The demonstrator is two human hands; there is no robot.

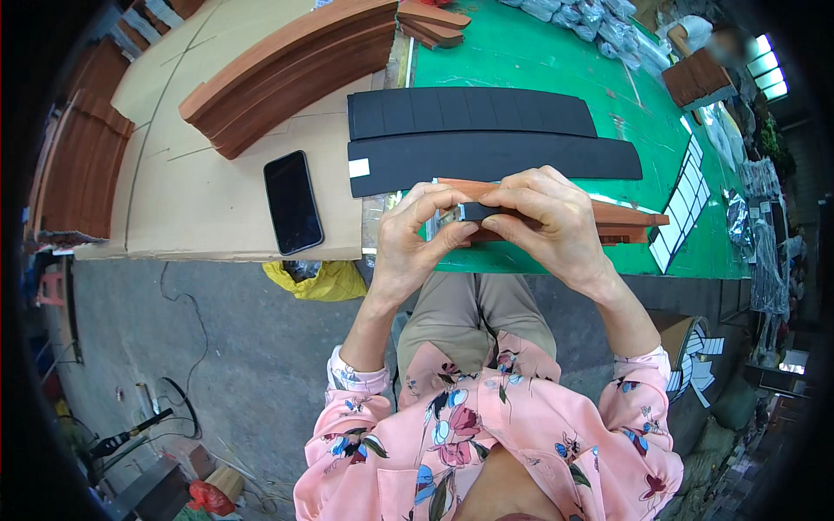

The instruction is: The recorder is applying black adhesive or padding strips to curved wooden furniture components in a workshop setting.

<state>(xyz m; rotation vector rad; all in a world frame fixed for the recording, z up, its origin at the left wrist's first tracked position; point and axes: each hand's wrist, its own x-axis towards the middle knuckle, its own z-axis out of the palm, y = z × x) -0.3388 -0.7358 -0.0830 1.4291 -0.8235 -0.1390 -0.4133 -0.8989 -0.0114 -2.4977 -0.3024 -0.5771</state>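
Between my two hands, above the table's near edge, is a small black piece with a pale, silvery end [479,212]. My left hand [408,236] is closed, thumb and fingers pinching the silvery end. With its fingertips, my right hand [552,217] grips the black part. What exactly the piece is, I cannot make out. Reddish-brown wooden strips [618,217] lie just behind and under my hands, partly hidden by them. Beyond them rest two long, slightly curved black panels [495,163], one behind the other; the nearer one bears a white label [359,168].
A black phone [294,204] lies on cardboard [204,217] to the left, before a stack of curved brown boards [295,78]. White labels on a sheet [679,204] sit at the right of the green tabletop [521,69]. A yellow bag [321,282] is below the edge.
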